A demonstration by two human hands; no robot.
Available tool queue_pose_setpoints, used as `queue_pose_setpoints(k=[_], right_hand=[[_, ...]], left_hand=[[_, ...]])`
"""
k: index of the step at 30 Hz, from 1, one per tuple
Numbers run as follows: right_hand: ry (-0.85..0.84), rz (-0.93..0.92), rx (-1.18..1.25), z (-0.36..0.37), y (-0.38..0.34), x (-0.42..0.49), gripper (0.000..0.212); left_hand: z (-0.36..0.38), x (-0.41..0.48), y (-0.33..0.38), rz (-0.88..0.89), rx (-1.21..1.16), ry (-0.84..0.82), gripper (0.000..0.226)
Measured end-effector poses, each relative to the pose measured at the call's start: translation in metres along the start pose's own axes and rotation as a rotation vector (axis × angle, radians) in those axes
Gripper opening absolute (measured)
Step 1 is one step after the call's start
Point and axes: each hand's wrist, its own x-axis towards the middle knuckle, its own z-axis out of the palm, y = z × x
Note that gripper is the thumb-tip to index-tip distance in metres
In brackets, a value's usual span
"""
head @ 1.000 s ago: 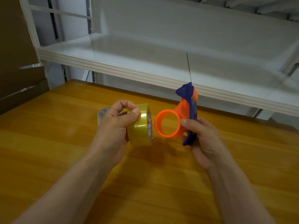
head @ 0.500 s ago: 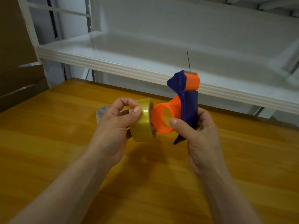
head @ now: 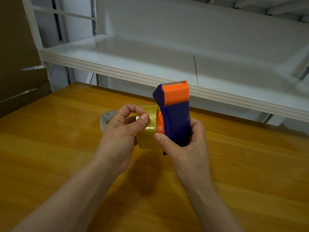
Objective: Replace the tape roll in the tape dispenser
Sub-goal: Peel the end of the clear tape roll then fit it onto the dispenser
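One wide orange-brown wooden table (head: 250,173) fills the foreground, with a long white metal shelf (head: 150,64) behind it. Above the table, the right hand (head: 189,148) clasps the blue-and-orange plastic tape dispenser (head: 177,118) upright, serrated edge on top. The left hand (head: 120,136) grips the yellowish transparent tape roll (head: 148,131), pressed against the dispenser's orange hub. A smaller clear tape roll (head: 107,119) lies on the table behind the left hand.
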Motion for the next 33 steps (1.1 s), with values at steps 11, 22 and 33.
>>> queue_pose_setpoints(k=[11,22,33], right_hand=[[-0.158,-0.120,-0.064,0.005,0.003,-0.006,0.034],[-0.452,-0.067,0.056,-0.008,0.004,0.000,0.032],[-0.445,-0.072,0.032,-0.003,0.012,0.001,0.033]], left_hand=[[-0.002,-0.001,0.000,0.061,0.000,-0.007,0.008],[-0.007,0.002,0.001,0.035,0.147,-0.067,0.005],[0.001,-0.003,-0.005,0.159,0.274,-0.075,0.016]])
